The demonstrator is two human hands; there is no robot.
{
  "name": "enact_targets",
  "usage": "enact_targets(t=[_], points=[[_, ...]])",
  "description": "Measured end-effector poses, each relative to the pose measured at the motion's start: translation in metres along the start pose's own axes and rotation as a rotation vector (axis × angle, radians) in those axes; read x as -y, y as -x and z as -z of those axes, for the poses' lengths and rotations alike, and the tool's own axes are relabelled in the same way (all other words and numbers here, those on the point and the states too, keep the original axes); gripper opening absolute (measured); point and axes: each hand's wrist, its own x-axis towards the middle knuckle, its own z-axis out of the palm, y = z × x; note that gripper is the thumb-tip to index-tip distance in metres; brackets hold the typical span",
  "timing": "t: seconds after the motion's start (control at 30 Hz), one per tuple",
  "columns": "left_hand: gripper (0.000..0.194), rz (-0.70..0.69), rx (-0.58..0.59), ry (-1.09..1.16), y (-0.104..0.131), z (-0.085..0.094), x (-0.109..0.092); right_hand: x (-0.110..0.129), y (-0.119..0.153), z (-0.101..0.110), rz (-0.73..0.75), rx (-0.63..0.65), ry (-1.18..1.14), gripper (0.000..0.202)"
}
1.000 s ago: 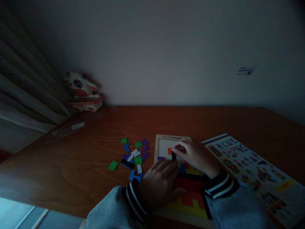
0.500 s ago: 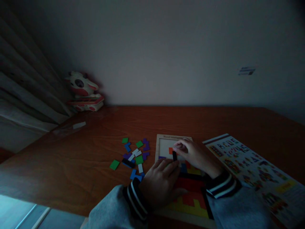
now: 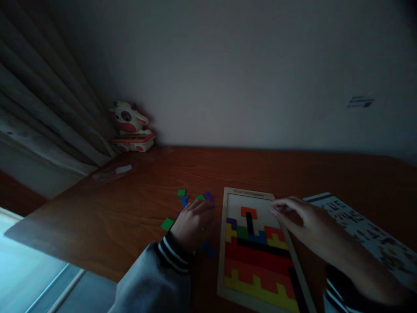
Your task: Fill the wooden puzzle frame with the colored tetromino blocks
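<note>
A wooden puzzle board (image 3: 221, 269) holds fitted flat pieces in red, yellow, blue, green, purple and black. Toward its far end an orange piece (image 3: 244, 211) lies on the pale base, with a black bar (image 3: 249, 224) running from it toward the blue piece (image 3: 259, 237). My left hand (image 3: 193, 221) is over the loose pieces left of the board, fingers stretched out and covering some of them; its fingertips are blurred. Beside the board's right rim, my right hand (image 3: 298, 217) hovers with loosely bent fingers and nothing visible in them.
Loose green pieces (image 3: 167, 224), a blue piece (image 3: 184, 200) and a purple piece (image 3: 209, 196) lie around my left hand. A printed pattern sheet (image 3: 355, 226) is on the right. A cow-shaped toy (image 3: 132, 126) stands at the back left near the curtain (image 3: 52, 95).
My left hand has left the board and moved left onto the loose pieces. My right hand has let go of the black bar and drawn right. The view has shifted left.
</note>
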Motion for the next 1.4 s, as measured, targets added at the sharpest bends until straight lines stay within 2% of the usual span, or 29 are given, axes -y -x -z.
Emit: enact_targets(t=[0.1, 0.2, 0.27, 0.33, 0.43, 0.5, 0.6, 0.7, 0.8, 1.0, 1.2, 1.3, 1.4], points=[[0.026, 0.197, -0.004, -0.091, 0.013, 0.014, 0.031, -0.002, 0.005, -0.004, 0.009, 0.017, 0.013, 0.027], [0.032, 0.355, 0.014, -0.16, 0.026, 0.021, 0.053, -0.003, 0.006, -0.011, 0.018, 0.017, 0.021, 0.025], [0.033, 0.381, 0.058, -0.161, 0.029, 0.019, 0.06, 0.004, 0.006, -0.017, 0.031, 0.025, 0.038, 0.022], [0.031, 0.351, 0.096, -0.143, 0.029, 0.015, 0.062, 0.018, 0.008, -0.027, 0.067, 0.044, 0.062, 0.018], [0.03, 0.303, 0.1, -0.117, 0.027, 0.015, 0.056, 0.054, 0.014, -0.049, 0.152, 0.121, 0.054, 0.012], [0.028, 0.318, 0.117, -0.11, 0.028, 0.025, 0.045, 0.082, 0.017, -0.068, 0.219, 0.196, 0.032, 0.018], [0.023, 0.408, 0.27, -0.061, 0.034, 0.051, 0.023, 0.114, 0.022, -0.092, 0.301, 0.314, 0.024, 0.024], [0.025, 0.498, 0.382, 0.091, 0.039, 0.067, 0.005, 0.13, 0.025, -0.109, 0.315, 0.381, 0.09, 0.024], [0.025, 0.493, 0.45, 0.085, 0.037, 0.062, -0.003, 0.136, 0.027, -0.117, 0.264, 0.367, 0.142, 0.026], [0.018, 0.449, 0.437, 0.093, 0.032, 0.04, -0.001, 0.139, 0.027, -0.12, 0.196, 0.345, 0.207, 0.018], [0.02, 0.422, 0.436, 0.064, 0.033, 0.041, 0.0, 0.142, 0.027, -0.119, 0.177, 0.332, 0.176, 0.018], [0.019, 0.409, 0.419, 0.057, 0.032, 0.041, -0.002, 0.141, 0.029, -0.127, 0.177, 0.289, 0.172, 0.021], [0.016, 0.412, 0.412, 0.046, 0.029, 0.043, -0.007, 0.14, 0.031, -0.137, 0.17, 0.248, 0.192, 0.015]])
